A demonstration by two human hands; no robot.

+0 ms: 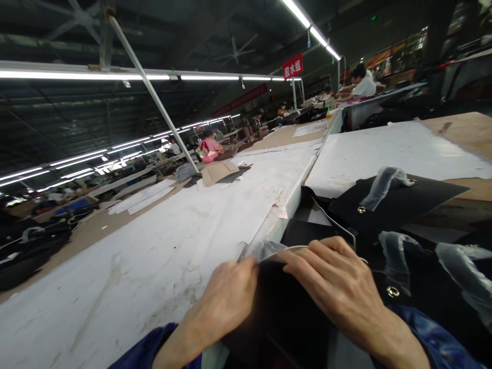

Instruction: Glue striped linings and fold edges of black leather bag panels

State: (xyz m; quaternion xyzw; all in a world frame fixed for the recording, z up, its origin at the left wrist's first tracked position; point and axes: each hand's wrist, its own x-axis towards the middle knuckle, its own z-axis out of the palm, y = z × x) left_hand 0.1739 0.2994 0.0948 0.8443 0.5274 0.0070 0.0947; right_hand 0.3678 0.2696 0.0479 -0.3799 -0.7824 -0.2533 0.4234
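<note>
Long factory hall, its paper-covered tabletop point(154, 256) running away on the left. To its right lie black bags point(400, 205) with wrapped handles. Nearest, a black panel point(284, 307) stands against the tabletop's edge. The left hand point(230, 300) pinches its top rim, grip closed on it. The right hand point(334, 287) clasps the same rim, fingers folded over.
</note>
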